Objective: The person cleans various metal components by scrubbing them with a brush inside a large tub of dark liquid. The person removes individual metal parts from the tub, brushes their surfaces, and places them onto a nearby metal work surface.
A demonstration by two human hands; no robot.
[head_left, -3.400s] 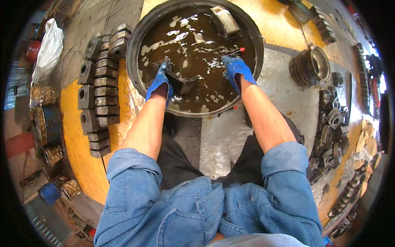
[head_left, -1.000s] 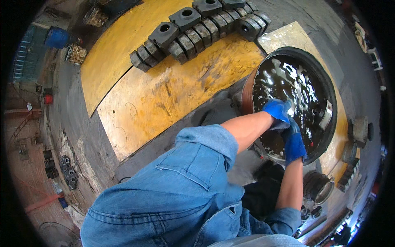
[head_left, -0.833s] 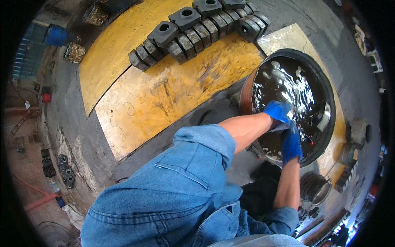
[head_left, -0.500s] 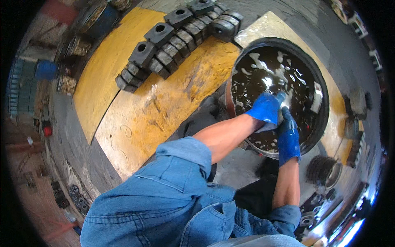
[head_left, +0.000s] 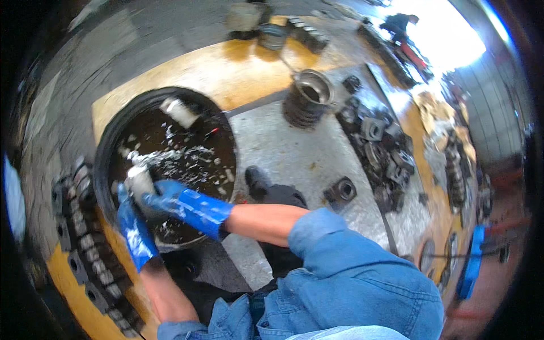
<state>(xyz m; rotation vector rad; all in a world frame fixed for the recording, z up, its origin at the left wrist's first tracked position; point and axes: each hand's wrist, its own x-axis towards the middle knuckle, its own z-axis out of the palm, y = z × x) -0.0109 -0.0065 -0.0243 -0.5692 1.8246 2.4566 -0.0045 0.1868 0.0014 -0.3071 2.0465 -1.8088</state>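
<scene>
A round dark-rimmed tub (head_left: 102, 167) of murky brown liquid stands at the left, with foam and small bits on the surface. Over its near side, both gloved hands hold a pale, wet cylinder (head_left: 140, 180) whose exact kind I cannot make out. My left hand (head_left: 135, 229), in a blue glove, has its fingers along the cylinder's left side. From the right, my right hand (head_left: 178, 203), also blue-gloved, closes on its lower part. Another pale cylinder (head_left: 180, 113) lies in the liquid near the far rim.
Rows of dark metal blocks (head_left: 93, 249) stand left of the tub. To the right are a ribbed metal canister (head_left: 309, 99), a single holed block (head_left: 341, 191) and a heap of metal parts (head_left: 377, 150). A person (head_left: 399, 34) is far off at the upper right.
The view has swung right, so the tub now sits at the left. My hands, earlier together down at the liquid, now show the pale cylinder between them.
</scene>
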